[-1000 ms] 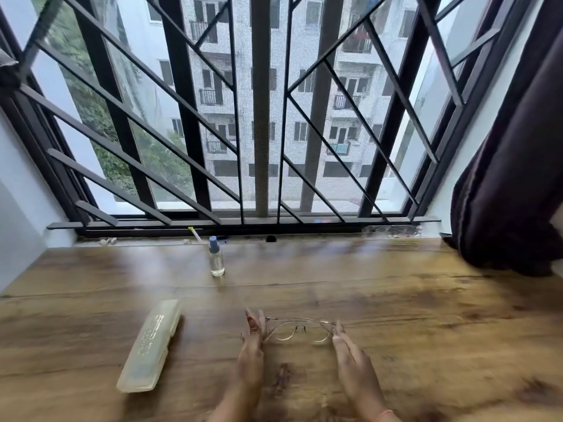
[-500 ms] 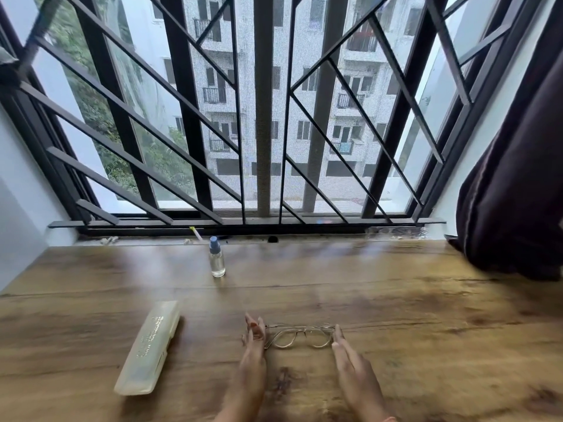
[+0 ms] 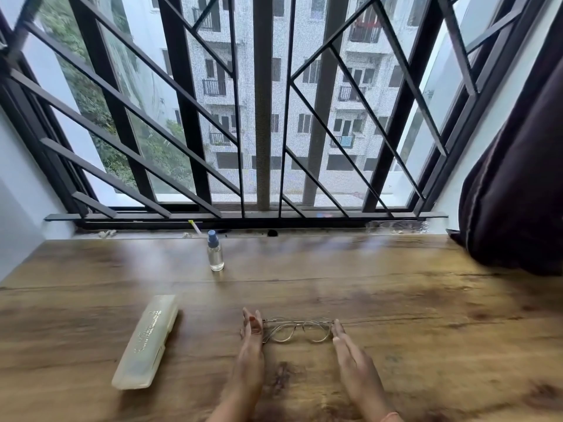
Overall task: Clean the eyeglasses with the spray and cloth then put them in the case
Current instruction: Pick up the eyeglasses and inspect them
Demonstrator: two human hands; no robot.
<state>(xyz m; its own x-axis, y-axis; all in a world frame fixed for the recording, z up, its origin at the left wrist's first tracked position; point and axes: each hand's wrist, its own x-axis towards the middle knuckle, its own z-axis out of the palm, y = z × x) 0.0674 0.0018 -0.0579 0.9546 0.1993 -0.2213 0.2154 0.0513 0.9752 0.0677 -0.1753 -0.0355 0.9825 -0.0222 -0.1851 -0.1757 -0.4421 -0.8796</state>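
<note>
Thin gold-rimmed eyeglasses [image 3: 297, 329] lie on the wooden table [image 3: 411, 315] near its front middle. My left hand [image 3: 251, 339] touches the left end of the frame with straight fingers. My right hand [image 3: 350, 351] touches the right end, fingers straight too. A pale, translucent, closed glasses case [image 3: 146, 341] lies to the left of my hands. A small clear spray bottle [image 3: 215, 251] with a blue cap stands upright farther back, near the window. No cloth is in view.
A black window grille [image 3: 262, 117] runs along the table's far edge. A dark curtain [image 3: 518, 178] hangs at the right and reaches the table's back right corner. A white wall [image 3: 18, 208] borders the left side.
The eyeglasses have come down a little and now lie flatter on the table between both hands. The hands stay at the frame's two ends.
</note>
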